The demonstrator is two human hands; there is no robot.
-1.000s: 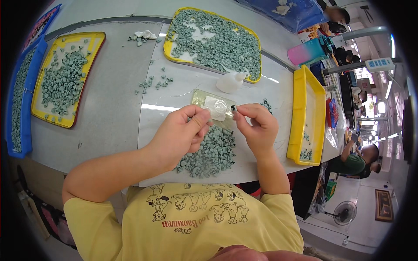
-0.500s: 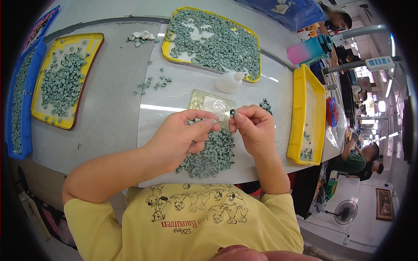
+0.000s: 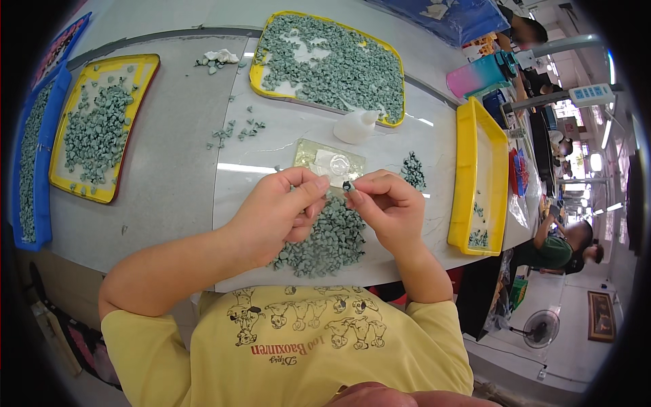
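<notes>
Near the middle of the tabletop's [image 3: 176,136] near edge, we had both hands raised above a loose pile of grey-green pieces [image 3: 332,241]. Our right hand [image 3: 390,207] pinched a small dark-topped piece [image 3: 348,186] between thumb and forefinger, just beside our left hand [image 3: 285,210]. The left one was narrow, its thumb close to the forefinger and the other fingers curled; we could not tell whether anything sat between the tips.

Beyond our hands, on the tabletop, lay a clear yellowish slab [image 3: 308,156], and past it, towards the far edge, a white bottle [image 3: 354,127] stood near a large yellow-rimmed tray [image 3: 308,51] covered in green pieces. Right of our right hand we had a small heap of dark-tipped pieces [image 3: 412,171]; a yellow bin [image 3: 465,156] with a few pieces sat along the right edge. Towards the left edge we had a smaller yellow tray [image 3: 81,192] of pieces, beside a filled blue bin [image 3: 43,203].
</notes>
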